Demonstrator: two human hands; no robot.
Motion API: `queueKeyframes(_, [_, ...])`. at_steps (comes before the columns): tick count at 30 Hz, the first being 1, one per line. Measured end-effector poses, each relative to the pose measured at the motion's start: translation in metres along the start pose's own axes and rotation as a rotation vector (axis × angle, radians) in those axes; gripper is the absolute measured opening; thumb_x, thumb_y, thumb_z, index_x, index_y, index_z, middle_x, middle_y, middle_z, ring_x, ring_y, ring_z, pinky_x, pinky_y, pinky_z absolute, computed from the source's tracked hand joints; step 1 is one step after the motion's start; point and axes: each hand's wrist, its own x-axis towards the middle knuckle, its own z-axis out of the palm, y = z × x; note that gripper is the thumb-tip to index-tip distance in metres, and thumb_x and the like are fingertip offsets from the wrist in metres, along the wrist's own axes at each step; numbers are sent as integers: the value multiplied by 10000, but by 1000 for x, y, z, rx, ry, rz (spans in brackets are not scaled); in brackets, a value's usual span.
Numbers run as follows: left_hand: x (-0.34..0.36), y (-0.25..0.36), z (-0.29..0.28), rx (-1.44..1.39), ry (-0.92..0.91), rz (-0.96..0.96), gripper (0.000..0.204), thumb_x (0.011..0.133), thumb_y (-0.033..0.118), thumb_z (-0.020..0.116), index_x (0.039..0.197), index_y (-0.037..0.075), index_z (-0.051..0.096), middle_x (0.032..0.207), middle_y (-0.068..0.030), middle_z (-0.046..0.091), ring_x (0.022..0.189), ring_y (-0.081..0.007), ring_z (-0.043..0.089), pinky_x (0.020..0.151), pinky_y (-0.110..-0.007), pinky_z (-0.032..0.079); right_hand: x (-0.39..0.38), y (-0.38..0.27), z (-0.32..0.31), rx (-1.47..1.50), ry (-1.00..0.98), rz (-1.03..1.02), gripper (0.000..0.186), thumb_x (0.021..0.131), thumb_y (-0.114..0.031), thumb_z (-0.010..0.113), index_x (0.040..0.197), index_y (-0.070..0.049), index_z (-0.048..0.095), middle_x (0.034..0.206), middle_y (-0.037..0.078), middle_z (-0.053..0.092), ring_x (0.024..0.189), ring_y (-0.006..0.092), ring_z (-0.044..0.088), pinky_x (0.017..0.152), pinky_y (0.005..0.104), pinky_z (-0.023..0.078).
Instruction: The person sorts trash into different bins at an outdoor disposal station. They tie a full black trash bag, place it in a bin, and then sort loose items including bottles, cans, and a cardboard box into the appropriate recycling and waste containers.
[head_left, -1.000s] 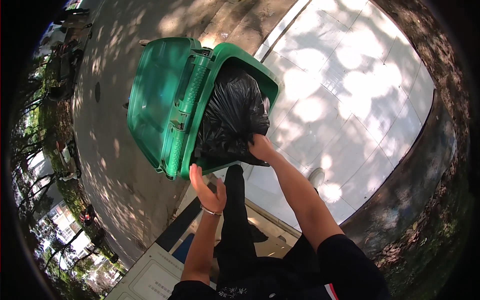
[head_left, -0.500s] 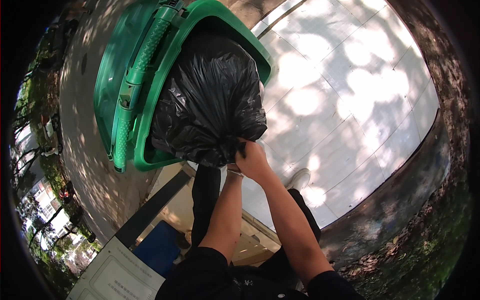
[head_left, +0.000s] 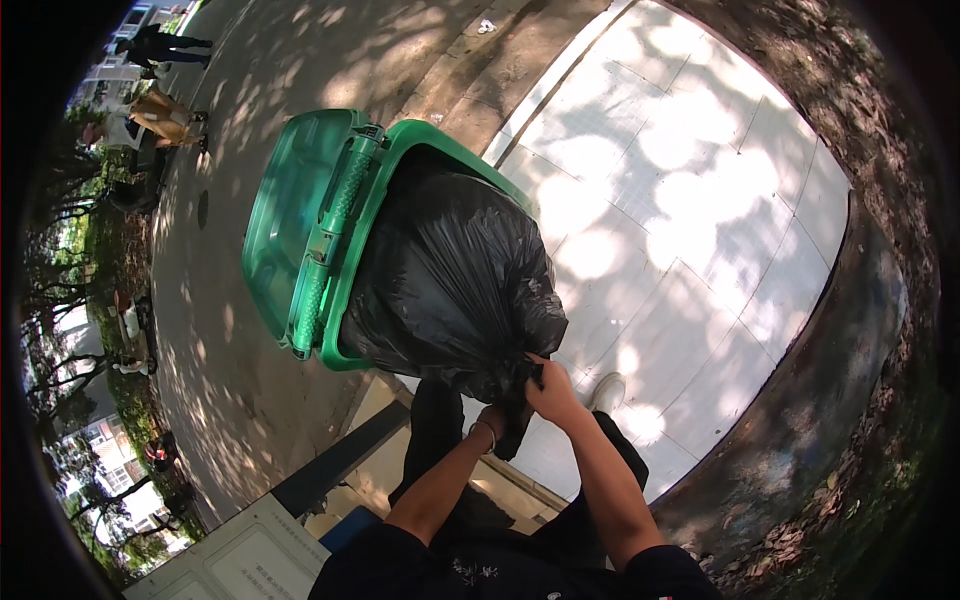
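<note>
A full black garbage bag (head_left: 450, 280) bulges out of the mouth of a green wheeled bin (head_left: 345, 330). Its plastic gathers into creased folds toward me. My right hand (head_left: 553, 390) is closed round the bunched neck at the near end of the bag. Lower and slightly to the left, my left hand (head_left: 490, 420) grips the dark plastic hanging from that neck; its fingertips are partly hidden by the bag. A light band circles my left wrist. The bin's green lid (head_left: 300, 205) hangs open on its left side.
White paving slabs (head_left: 690, 230) lie to the right, a shaded road (head_left: 230, 260) to the left. A dark post (head_left: 345, 455) and a pale printed panel (head_left: 240, 555) stand at lower left, near my legs. A distant person (head_left: 165, 45) is at upper left.
My hands, close together before, are now farther apart, with the left one lower. The bag's neck is drawn out more toward me. The bin appears smaller and farther right in view.
</note>
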Motion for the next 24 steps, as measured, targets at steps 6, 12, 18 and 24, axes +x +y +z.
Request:
queueKeyframes(6, [25,-34,115,129,-73,189,374,840,264,380,1156,73,434,1130,-101,490,994,-221,479,810,-309,382,-60,-21,-36,114,53,-38,410,618,-38,461,1023,-14,523,599,230,478,546,357,493,510,370,401])
queueKeyframes(12, [-78,59,59,86,-215,433,337,711,271,588,881,-12,521,767,-161,576,696,-247,559,606,-343,409,-127,-45,-78,166,125,-52,312,612,25,385,893,17,520,614,193,503,560,292,516,559,324,423])
queueKeyframes(18, [-181,168,14,-817,-509,110,364,795,313,465,971,-2,515,633,-88,589,557,-183,579,509,-283,441,-209,-105,-127,221,219,13,298,660,34,348,904,37,518,631,60,511,627,90,415,579,228,381])
queueKeyframes(24, [-258,194,-21,-975,-793,368,278,861,237,389,906,4,534,620,-92,563,550,-180,569,495,-282,445,-260,-234,-165,124,515,-60,302,704,59,334,949,64,511,719,56,549,686,81,466,639,221,397])
